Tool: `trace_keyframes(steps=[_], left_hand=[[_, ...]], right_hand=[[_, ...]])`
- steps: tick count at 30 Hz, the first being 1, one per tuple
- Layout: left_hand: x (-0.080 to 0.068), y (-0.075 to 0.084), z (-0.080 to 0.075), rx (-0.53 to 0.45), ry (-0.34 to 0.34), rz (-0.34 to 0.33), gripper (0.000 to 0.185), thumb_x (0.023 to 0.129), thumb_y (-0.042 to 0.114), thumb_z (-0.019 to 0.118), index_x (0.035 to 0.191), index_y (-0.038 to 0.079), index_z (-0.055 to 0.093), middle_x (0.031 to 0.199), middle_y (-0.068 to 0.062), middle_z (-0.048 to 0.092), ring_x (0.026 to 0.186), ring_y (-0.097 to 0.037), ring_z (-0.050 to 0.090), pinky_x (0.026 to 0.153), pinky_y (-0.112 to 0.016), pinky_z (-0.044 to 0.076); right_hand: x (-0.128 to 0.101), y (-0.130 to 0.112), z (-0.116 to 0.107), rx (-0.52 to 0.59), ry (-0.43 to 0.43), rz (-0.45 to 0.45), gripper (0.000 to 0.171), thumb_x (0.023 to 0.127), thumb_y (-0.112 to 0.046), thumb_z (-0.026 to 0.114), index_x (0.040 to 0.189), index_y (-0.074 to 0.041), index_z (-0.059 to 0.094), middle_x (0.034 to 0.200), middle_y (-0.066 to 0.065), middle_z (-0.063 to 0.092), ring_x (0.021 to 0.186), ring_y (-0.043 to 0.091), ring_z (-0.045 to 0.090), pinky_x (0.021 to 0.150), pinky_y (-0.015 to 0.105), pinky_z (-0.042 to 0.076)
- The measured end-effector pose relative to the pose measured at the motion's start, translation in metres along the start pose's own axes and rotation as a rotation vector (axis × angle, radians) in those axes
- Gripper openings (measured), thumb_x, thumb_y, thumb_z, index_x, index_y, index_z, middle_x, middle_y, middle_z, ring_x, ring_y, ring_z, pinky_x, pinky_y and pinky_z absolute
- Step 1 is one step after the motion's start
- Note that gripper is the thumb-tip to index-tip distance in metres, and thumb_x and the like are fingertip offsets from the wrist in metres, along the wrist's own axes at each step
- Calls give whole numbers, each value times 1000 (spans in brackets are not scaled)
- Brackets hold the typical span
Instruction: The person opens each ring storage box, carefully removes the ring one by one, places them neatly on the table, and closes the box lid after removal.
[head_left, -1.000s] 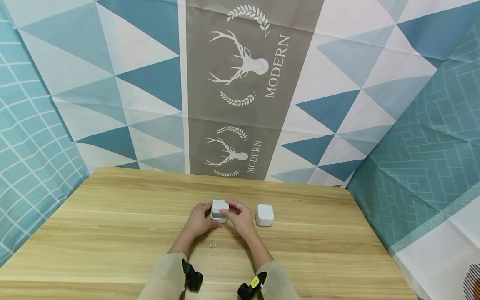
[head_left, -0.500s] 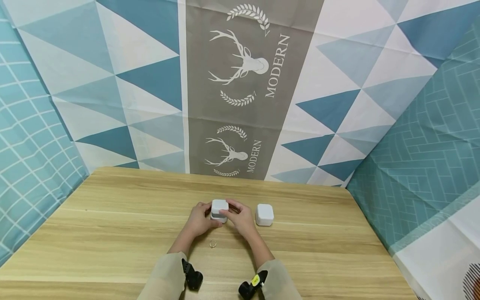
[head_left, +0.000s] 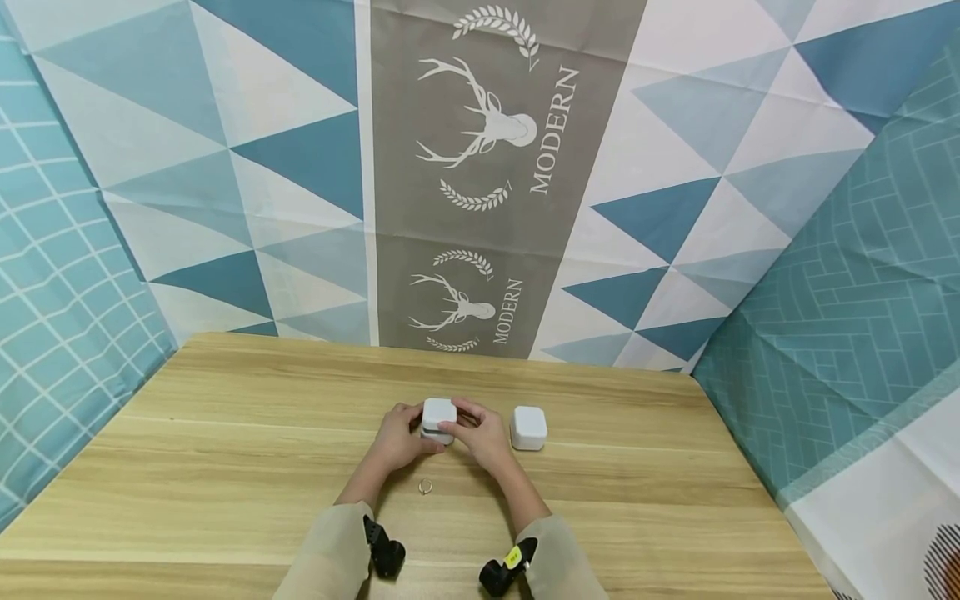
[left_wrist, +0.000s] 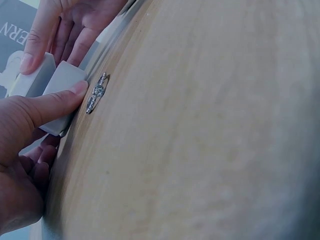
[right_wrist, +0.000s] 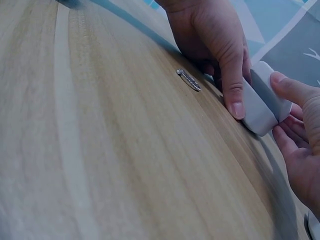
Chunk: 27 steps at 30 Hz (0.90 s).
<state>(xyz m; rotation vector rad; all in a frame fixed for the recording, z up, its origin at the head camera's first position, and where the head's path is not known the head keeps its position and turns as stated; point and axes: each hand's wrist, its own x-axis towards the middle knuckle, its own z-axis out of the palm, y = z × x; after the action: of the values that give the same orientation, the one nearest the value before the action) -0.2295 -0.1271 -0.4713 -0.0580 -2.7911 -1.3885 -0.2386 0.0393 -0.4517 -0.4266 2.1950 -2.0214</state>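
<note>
Patterned blue-and-grey cloth hangs behind the wooden counter [head_left: 225, 467]. At its middle, the left hand [head_left: 397, 442] and right hand [head_left: 483, 439] have fingers clamped on a small white box [head_left: 438, 417]. Another white box [head_left: 528, 428] sits just right; a ring [head_left: 425, 487] lies nearer.

Bright, even, soft light fills all views; shadows under the hands are faint. The head view bows straight lines toward 3 and 9 o'clock. Both wrist views blur the near wood toward 6 o'clock.
</note>
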Motion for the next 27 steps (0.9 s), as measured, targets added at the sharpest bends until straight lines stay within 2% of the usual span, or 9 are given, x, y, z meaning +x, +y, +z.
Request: trace_keyframes(steps=[11, 19, 27], left_hand=[[-1, 1, -1, 8, 5, 10, 81, 67, 25, 84, 134, -3, 48, 118, -22, 53, 112, -36, 48, 98, -51, 40], [-1, 0, 0, 2, 12, 20, 79, 66, 23, 84, 132, -3, 49, 116, -21, 54, 109, -34, 49, 96, -50, 41], [-1, 0, 1, 28, 15, 23, 79, 66, 24, 84, 133, -3, 49, 117, -21, 54, 110, -34, 50, 96, -51, 41]], right_hand=[[1, 1, -1, -13, 0, 2, 50, 79, -5, 72, 123, 11, 54, 131, 26, 52, 119, 36, 54, 96, 29, 47], [10, 23, -2, 7, 7, -2, 52, 77, -8, 74, 124, 7, 56, 132, 23, 52, 120, 32, 54, 93, 24, 48], [12, 27, -2, -4, 7, -5, 53, 77, -9, 74, 124, 6, 56, 133, 22, 52, 119, 31, 55, 93, 24, 48]])
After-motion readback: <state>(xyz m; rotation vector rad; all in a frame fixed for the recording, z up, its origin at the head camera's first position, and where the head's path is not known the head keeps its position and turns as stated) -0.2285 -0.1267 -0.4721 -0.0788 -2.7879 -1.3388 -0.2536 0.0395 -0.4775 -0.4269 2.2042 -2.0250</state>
